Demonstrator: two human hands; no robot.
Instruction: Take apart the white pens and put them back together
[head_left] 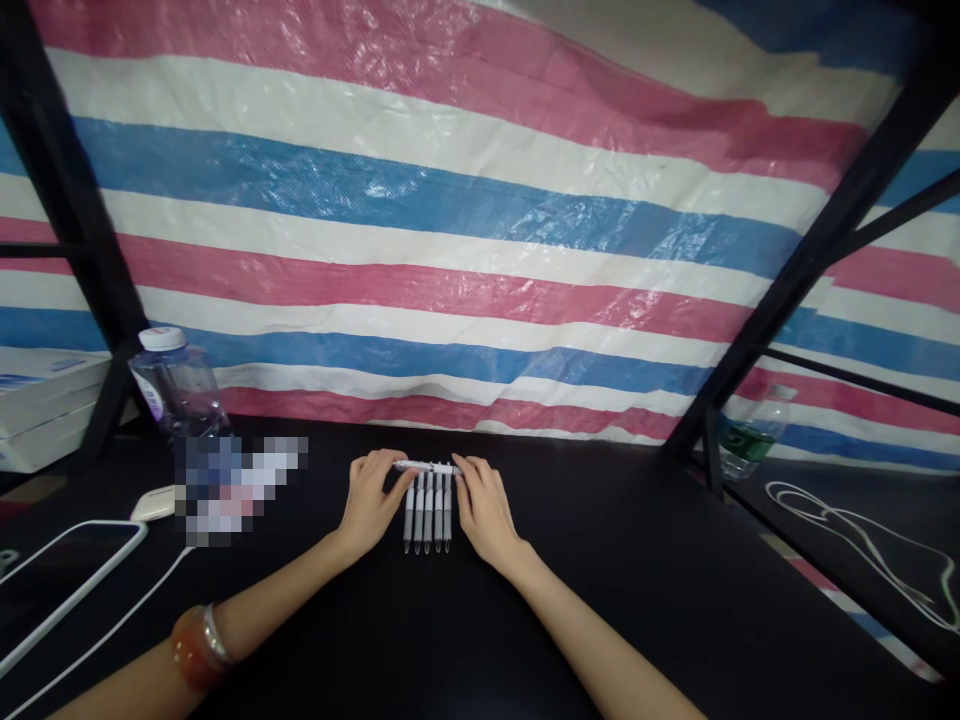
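Several pens (pixel 428 520) with white upper barrels and grey grips lie side by side on the black table, clear tips toward me. Across their far ends runs a white pen (pixel 424 467), set crosswise to the row. My left hand (pixel 369 500) has its thumb and fingers closed at the left end of this crosswise pen. At its right end, the fingers of my right hand (pixel 484 508) are closed on it too. Parts of the row's upper ends are hidden beneath the crosswise pen. Whether it touches them, I cannot tell.
On the left are a clear bottle (pixel 184 385) with a white cap, a phone (pixel 67 575), a white cable (pixel 112 630), a small white case (pixel 155 503) and stacked white boxes (pixel 52 400). Beyond the right frame post (pixel 757 340) are a green-labelled bottle (pixel 750 440) and a coiled cable (pixel 862 540).
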